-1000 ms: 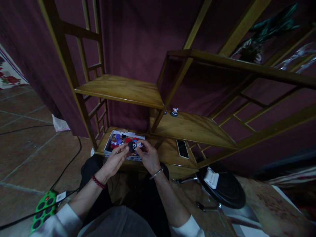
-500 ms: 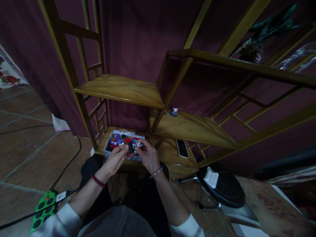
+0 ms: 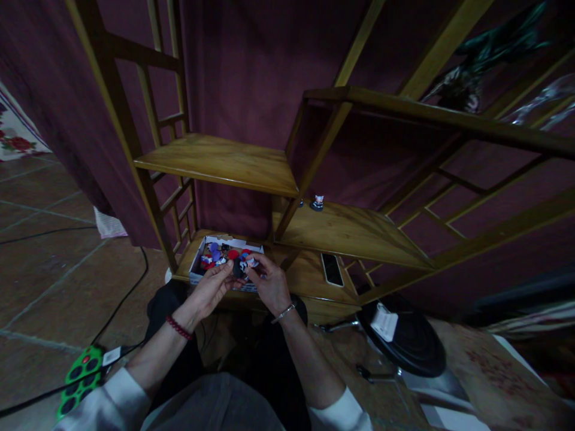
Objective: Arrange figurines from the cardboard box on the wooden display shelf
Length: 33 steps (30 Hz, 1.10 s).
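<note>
Between my two hands is a small black-and-white figurine (image 3: 243,265) with a dark round base, held just above the front of a white box. My left hand (image 3: 212,289) pinches the dark base side. My right hand (image 3: 272,284) has its fingers closed on the figurine's other end. Behind them, the open white box (image 3: 196,270) holds several small figures and round pieces in red, purple and white. A similar small figurine (image 3: 317,203) stands upright on the middle wooden shelf, and part of another shows beside the shelf post.
A phone (image 3: 332,270) lies on the lowest board, right of my hands. Wooden shelf boards (image 3: 220,160) and posts rise around the box. A black round stool (image 3: 406,338) stands at the right. A green power strip (image 3: 81,380) with cables is on the floor at the left.
Almost nothing differs. Both hands keep the figurine in the same place above the box, and the view has shifted very slightly.
</note>
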### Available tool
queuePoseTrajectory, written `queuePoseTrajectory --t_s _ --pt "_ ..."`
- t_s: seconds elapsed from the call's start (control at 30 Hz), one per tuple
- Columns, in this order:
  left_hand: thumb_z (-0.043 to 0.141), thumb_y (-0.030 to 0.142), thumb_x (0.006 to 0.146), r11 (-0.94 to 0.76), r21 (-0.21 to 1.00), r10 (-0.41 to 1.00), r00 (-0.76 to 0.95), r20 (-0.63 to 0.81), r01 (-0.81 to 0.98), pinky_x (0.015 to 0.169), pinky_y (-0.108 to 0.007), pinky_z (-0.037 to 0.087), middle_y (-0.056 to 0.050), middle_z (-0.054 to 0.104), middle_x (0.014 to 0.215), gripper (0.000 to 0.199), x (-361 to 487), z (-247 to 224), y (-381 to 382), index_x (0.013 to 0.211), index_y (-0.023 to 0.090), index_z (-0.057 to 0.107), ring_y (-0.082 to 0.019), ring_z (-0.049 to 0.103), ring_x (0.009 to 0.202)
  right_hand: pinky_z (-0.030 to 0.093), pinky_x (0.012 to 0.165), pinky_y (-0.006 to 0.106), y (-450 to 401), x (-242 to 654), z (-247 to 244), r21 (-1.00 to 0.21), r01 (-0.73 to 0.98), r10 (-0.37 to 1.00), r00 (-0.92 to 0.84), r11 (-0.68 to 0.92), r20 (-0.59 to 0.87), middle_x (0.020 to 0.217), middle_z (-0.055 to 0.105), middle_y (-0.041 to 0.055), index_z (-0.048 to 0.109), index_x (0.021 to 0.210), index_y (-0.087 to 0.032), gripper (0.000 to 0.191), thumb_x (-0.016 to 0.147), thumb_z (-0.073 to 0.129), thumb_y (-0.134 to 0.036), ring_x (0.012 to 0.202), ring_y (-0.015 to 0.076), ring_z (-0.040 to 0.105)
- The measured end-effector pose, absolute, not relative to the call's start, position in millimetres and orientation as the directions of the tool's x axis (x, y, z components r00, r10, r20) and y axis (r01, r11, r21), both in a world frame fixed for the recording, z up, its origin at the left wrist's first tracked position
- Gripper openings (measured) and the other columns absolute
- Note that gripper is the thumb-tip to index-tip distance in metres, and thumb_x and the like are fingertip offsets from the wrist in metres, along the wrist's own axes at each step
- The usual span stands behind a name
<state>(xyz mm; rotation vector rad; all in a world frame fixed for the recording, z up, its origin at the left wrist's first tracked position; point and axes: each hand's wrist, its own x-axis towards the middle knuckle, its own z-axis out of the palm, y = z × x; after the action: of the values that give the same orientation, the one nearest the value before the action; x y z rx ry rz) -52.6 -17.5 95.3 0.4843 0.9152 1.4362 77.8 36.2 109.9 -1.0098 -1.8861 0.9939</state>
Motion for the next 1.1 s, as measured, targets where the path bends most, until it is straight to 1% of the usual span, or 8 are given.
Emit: queuePoseTrajectory --t_s 0.17,0.37,0.53,0.67,0.77,0.93,1.1 --pt "0.064 0.033 0.070 0.139 0.766 0.962 -0.098 -0.255 -0.628 0.057 -0.021 0.049 -0.008 0.067 0.069 0.027 -52 95 -17 0.078 0.007 0.063 -0.013 0.062 0.059 0.047 0.066 0.024 36 78 110 -0.862 0.298 0.873 -0.402 0.411 0.277 0.083 0.063 -0.0023 0.060 0.090 -0.024 0.019 0.073 0.053 -0.023 0.067 0.0122 0.058" --pt "0.064 0.034 0.070 0.148 0.765 0.959 -0.098 -0.266 -0.627 0.053 -0.021 0.047 -0.008 0.066 0.064 0.028 -53 94 -16 0.075 0.007 0.063 -0.013 0.061 0.056 0.047 0.068 0.024 36 77 110 -0.846 0.310 0.863 -0.413 0.433 0.291 0.086 0.063 -0.0018 0.060 0.091 -0.023 0.019 0.073 0.052 -0.022 0.070 0.0123 0.058" --pt "0.062 0.034 0.073 0.158 0.762 0.960 -0.082 -0.267 -0.628 0.052 -0.020 0.048 -0.008 0.066 0.066 0.027 -53 94 -17 0.078 0.007 0.064 -0.012 0.060 0.056 0.048 0.067 0.023 35 77 112 -0.860 0.302 0.870 -0.411 0.412 0.272 0.084 0.063 -0.0022 0.060 0.089 -0.023 0.019 0.073 0.052 -0.023 0.068 0.0119 0.058" --pt "0.062 0.033 0.073 0.159 0.750 0.958 -0.084 -0.275 -0.642 0.054 -0.019 0.048 -0.008 0.066 0.067 0.026 -53 96 -17 0.078 0.007 0.064 -0.012 0.061 0.057 0.048 0.065 0.024 37 77 110 -0.885 0.289 0.883 -0.408 0.364 0.230 0.080 0.063 -0.0027 0.060 0.090 -0.024 0.020 0.072 0.053 -0.024 0.066 0.0121 0.058" --pt "0.063 0.030 0.072 0.159 0.733 0.956 -0.082 -0.281 -0.662 0.055 -0.020 0.049 -0.008 0.067 0.069 0.023 -53 96 -18 0.078 0.008 0.064 -0.012 0.061 0.058 0.048 0.066 0.024 40 78 105 -0.908 0.261 0.889 -0.410 0.329 0.204 0.081 0.063 -0.0028 0.060 0.091 -0.024 0.021 0.071 0.053 -0.024 0.067 0.0122 0.058" --pt "0.065 0.027 0.071 0.156 0.722 0.952 -0.092 -0.291 -0.674 0.058 -0.021 0.050 -0.007 0.066 0.068 0.019 -52 97 -18 0.077 0.009 0.063 -0.012 0.061 0.060 0.047 0.069 0.024 44 79 97 -0.947 0.153 0.880 -0.434 0.282 0.192 0.084 0.063 -0.0009 0.059 0.091 -0.021 0.022 0.071 0.054 -0.026 0.072 0.0125 0.058" --pt "0.066 0.024 0.070 0.150 0.714 0.952 -0.096 -0.292 -0.684 0.060 -0.021 0.051 -0.006 0.066 0.069 0.017 -52 97 -18 0.078 0.009 0.063 -0.012 0.062 0.062 0.047 0.072 0.025 45 79 97 -0.956 0.123 0.880 -0.437 0.266 0.188 0.086 0.063 -0.0005 0.059 0.091 -0.021 0.022 0.071 0.054 -0.026 0.076 0.0129 0.058"
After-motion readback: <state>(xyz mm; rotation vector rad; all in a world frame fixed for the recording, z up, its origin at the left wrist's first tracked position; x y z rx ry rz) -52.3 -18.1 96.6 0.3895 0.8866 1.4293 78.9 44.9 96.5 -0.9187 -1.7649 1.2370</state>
